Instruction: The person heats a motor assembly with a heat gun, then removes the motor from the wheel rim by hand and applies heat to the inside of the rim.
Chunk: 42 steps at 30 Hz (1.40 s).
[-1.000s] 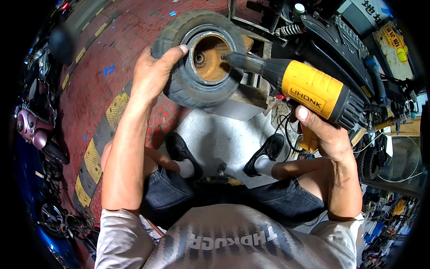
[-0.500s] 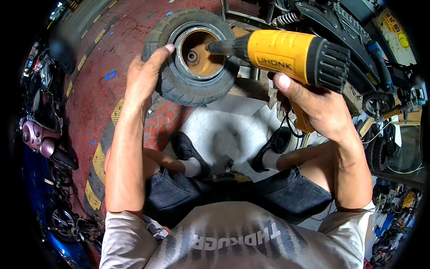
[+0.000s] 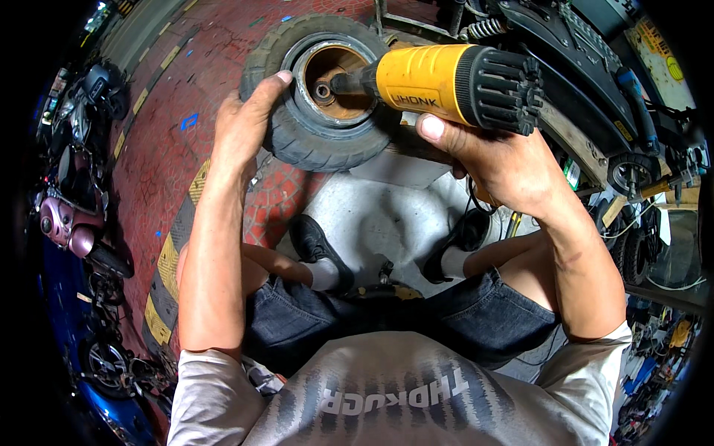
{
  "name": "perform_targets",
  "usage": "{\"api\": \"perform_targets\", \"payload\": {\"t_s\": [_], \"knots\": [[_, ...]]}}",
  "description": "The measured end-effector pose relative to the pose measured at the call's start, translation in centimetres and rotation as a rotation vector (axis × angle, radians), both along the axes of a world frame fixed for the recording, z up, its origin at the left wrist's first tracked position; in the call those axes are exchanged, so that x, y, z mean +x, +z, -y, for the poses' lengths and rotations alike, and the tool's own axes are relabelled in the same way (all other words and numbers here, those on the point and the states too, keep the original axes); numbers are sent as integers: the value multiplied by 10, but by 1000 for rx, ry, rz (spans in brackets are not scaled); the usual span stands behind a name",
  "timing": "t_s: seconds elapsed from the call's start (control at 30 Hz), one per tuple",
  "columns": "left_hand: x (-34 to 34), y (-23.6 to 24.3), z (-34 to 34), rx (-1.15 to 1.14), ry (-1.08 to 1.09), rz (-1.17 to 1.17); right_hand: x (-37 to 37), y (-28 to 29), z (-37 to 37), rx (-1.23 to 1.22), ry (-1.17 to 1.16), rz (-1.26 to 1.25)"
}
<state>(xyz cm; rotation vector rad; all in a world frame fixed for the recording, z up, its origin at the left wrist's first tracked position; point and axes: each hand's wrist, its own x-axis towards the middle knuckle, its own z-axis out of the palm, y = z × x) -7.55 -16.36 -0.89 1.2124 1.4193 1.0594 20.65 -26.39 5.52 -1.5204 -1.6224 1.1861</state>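
Observation:
My left hand [image 3: 249,123] grips the left side of a small wheel with a black tyre [image 3: 327,152], its thumb on the metal rim and its fingers hidden behind the tyre. Inside the open rim is a rusty brown hub cavity [image 3: 353,111] with a round bearing-like centre [image 3: 323,91]. My right hand [image 3: 487,152] is closed round the handle of a yellow heat gun [image 3: 424,78] with a black ribbed rear. Its black nozzle [image 3: 353,82] points left into the cavity, the tip close to the centre. My right fingers are mostly hidden under the tool.
A low wooden support [image 3: 416,141] lies under and beside the wheel. Black scooter parts with a coil spring [image 3: 482,30] are at the back right, near a small spare wheel [image 3: 627,175]. Parked motorcycles [image 3: 74,223] line the left. My shoes [image 3: 320,249] rest on the pale floor.
The heat gun has moved left in my right hand, bringing its nozzle farther into the hub, nearer the centre. My left hand keeps its hold, and the wheel has barely shifted.

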Motion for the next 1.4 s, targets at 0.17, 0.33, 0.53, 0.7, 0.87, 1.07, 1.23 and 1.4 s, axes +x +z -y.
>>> {"api": "perform_targets", "payload": {"t_s": [0.17, 0.33, 0.53, 0.7, 0.87, 1.07, 1.23, 1.4], "knots": [[0, -2, -1, 11, -36, 9, -3, -11, -3, 140, 27, -6], [-1, -5, -3, 33, -50, 11, -4, -36, -9, 248, 58, -124], [-3, -4, -1, 28, -30, 2, -11, -24, -10, 233, 81, -16], [1, 0, 2, 55, -82, 46, -10, -30, -10, 199, 49, -86], [3, 3, 6, 38, -20, 6, -9, -25, -7, 84, 0, -111], [-1, -1, 2, 39, -55, 44, -8, -29, -8, 126, -10, -143], [-3, -5, 0, 47, -63, 59, -9, -29, -8, 113, -15, -112], [-1, -3, 1, 47, -72, 52, -9, -31, -11, 127, -18, -112]]}}
